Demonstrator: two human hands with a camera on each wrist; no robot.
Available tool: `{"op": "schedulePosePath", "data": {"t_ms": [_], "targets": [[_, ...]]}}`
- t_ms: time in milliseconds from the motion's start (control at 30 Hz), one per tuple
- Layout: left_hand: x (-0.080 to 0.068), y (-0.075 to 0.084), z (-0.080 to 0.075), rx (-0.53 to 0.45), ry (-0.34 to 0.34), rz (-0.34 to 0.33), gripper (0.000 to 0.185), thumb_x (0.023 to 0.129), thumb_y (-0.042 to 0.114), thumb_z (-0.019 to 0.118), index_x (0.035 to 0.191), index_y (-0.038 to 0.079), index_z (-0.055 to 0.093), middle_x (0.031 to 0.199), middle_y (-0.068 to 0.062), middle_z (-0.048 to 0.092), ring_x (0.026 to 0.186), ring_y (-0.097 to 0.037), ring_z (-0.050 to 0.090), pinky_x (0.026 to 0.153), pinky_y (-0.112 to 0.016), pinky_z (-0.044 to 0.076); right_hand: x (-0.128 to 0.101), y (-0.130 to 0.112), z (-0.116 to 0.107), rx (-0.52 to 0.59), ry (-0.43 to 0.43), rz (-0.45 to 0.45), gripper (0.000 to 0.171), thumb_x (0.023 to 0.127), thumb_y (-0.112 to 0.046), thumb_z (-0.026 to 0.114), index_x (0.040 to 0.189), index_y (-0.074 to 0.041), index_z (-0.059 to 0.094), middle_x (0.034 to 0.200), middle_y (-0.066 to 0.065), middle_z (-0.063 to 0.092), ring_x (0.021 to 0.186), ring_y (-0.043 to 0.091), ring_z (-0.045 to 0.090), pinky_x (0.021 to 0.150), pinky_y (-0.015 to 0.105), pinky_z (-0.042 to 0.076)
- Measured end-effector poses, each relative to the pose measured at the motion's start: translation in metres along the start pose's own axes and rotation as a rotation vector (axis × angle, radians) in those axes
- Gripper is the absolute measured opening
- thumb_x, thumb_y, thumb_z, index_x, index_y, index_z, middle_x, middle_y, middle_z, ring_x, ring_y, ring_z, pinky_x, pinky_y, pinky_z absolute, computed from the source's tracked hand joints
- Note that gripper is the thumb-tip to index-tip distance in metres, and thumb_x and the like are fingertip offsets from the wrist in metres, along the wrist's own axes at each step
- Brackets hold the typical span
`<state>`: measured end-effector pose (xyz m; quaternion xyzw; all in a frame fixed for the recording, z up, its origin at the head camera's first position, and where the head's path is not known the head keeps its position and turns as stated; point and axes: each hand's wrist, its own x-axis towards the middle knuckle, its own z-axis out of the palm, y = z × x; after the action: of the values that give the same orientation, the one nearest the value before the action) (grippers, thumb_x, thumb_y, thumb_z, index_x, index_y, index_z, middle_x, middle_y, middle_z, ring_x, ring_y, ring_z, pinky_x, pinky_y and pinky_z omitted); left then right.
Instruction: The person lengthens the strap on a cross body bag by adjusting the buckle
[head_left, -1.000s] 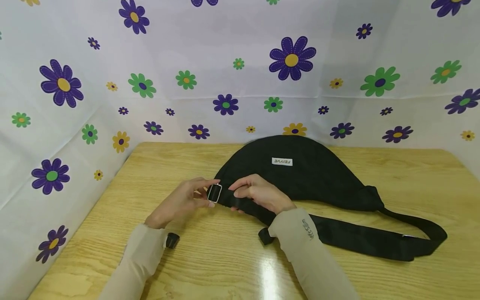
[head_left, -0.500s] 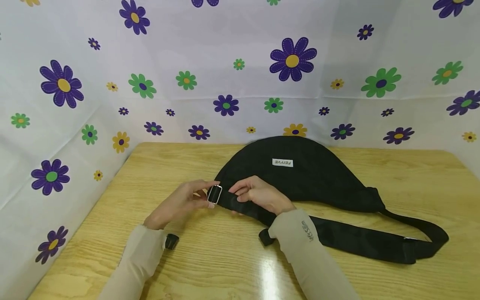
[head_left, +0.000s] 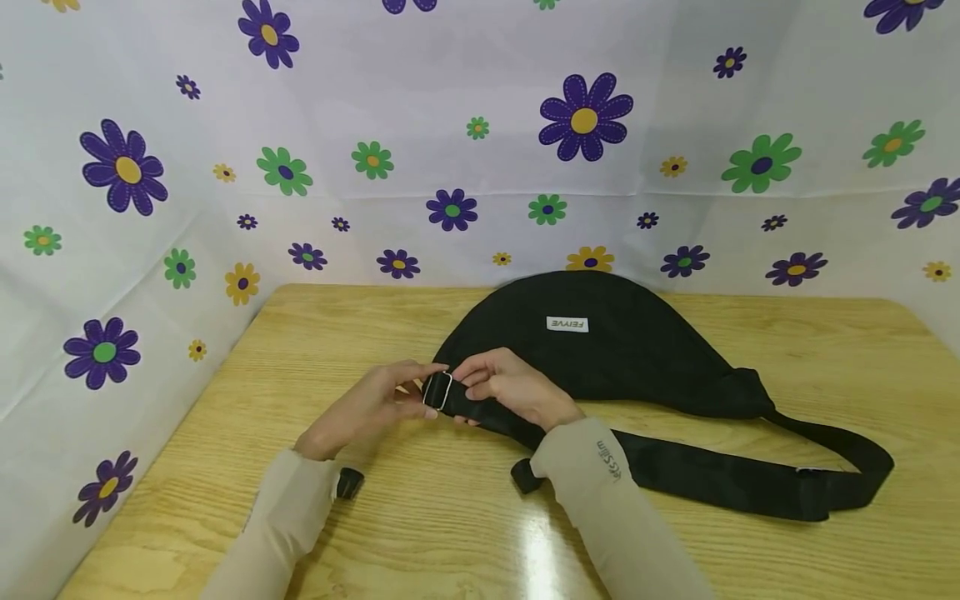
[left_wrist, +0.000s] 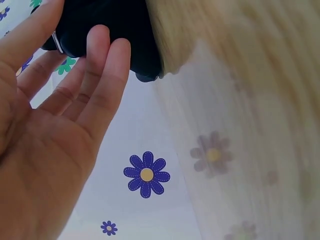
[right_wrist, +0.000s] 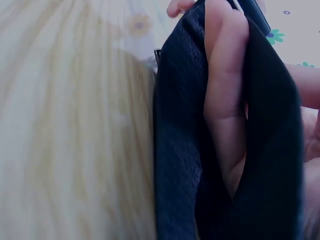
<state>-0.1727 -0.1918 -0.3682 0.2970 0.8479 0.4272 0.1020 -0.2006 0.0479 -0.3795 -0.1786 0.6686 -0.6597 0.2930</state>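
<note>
A black waist bag with a small white label lies on the table, its wide strap looping round the front. At the bag's left end, my left hand pinches a silver-rimmed slide buckle on the strap between thumb and fingers. Just right of the buckle my right hand grips the strap, thumb on top and other fingers beneath. In the right wrist view, fingers run between two layers of black webbing. The left wrist view shows the left palm with fingertips against black fabric.
The wooden table stands against a white flowered cloth at the back and left. A second metal slider sits on the strap at the right. Small black pieces show at both sleeves.
Both hands stay on the strap. The buckle and left hand have shifted slightly right, and the right hand has come a little closer to the buckle.
</note>
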Motion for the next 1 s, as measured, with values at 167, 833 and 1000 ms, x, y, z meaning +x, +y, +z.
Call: {"op": "schedulePosePath", "data": {"t_ms": [167, 833, 1000], "targets": [[0.0, -0.001, -0.002, -0.001, 0.009, -0.001, 0.054, 0.091, 0.001, 0.074, 0.14, -0.01, 0.054, 0.123, -0.021, 0.064, 0.089, -0.018, 0.066, 0.084, -0.032, 0.057, -0.003, -0.001, -0.007, -0.029, -0.032, 0.004, 0.036, 0.094, 0.015, 0.052, 0.13, 0.014, 0.056, 0.108, 0.017, 0.066, 0.089, 0.022, 0.067, 0.085, 0.036, 0.056], [-0.002, 0.001, -0.004, -0.015, 0.041, -0.009, 0.055, 0.092, 0.001, 0.073, 0.142, -0.009, 0.052, 0.129, -0.022, 0.063, 0.091, -0.017, 0.066, 0.085, -0.032, 0.056, -0.015, -0.003, -0.028, -0.033, -0.271, 0.032, 0.031, 0.095, 0.018, 0.049, 0.124, 0.016, 0.059, 0.102, 0.02, 0.072, 0.076, 0.021, 0.072, 0.066, 0.03, 0.057], [-0.002, 0.001, -0.004, -0.018, 0.043, -0.009, 0.055, 0.092, 0.001, 0.073, 0.142, -0.01, 0.052, 0.13, -0.023, 0.062, 0.092, -0.019, 0.066, 0.084, -0.033, 0.057, -0.013, -0.004, -0.025, -0.022, -0.264, 0.013, 0.034, 0.096, 0.018, 0.046, 0.129, 0.017, 0.054, 0.101, 0.019, 0.072, 0.074, 0.02, 0.072, 0.063, 0.028, 0.056]]}}
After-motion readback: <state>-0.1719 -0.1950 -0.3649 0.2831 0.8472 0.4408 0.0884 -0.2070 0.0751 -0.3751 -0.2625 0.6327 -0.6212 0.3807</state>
